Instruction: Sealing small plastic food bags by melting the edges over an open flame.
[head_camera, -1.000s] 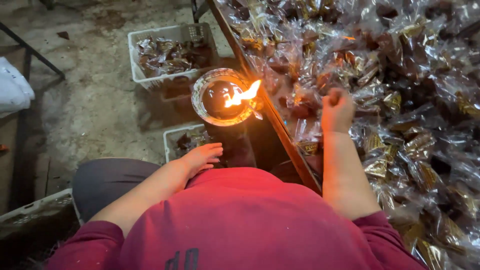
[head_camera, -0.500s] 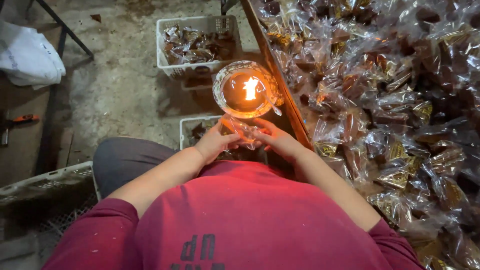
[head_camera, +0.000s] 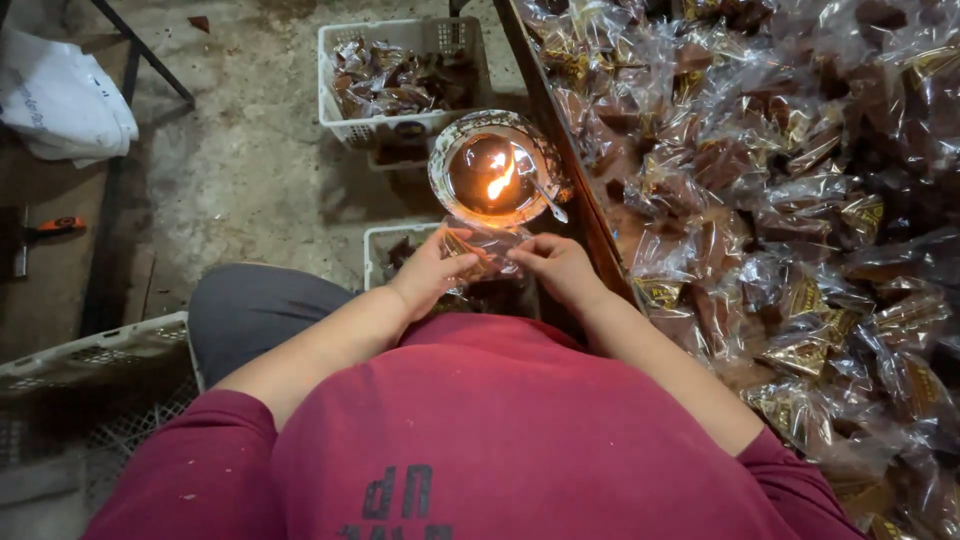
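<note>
Clear plastic packet (head_camera: 480, 250) pinched between both hands just below the burning lamp, its upper edge lifted close to the flame (head_camera: 497, 183). Left hand (head_camera: 432, 274) clamped on the packet's left side, fingers (head_camera: 455, 265) curled together over the film; right hand (head_camera: 555, 268) closed on the right side the same way, thumb and fingertips pressed onto the wrapper. Just beyond the fingers, a round glass bowl (head_camera: 495, 170) with dark liquid and a lit wick, a thin metal spoon (head_camera: 545, 195) resting across its rim. Directly under the hands, a small white crate (head_camera: 385, 245), contents mostly hidden. Farther past the bowl, a white basket (head_camera: 400, 70) holding more wrapped pieces. To the right of the right fingers, a wooden board edge (head_camera: 560, 170) and, beyond it, a wide heap of similar clear packets (head_camera: 780, 180) with brown and gold contents.

Likely very light, thin and crinkly, soft enough to fold under slight pressure and slick enough to slide between the fingertips. Probably quick to shrink or melt near heat, so best gripped at the two side edges, well back from the edge facing the flame, film kept taut between the hands. Contents inside too blurred to make out
</note>
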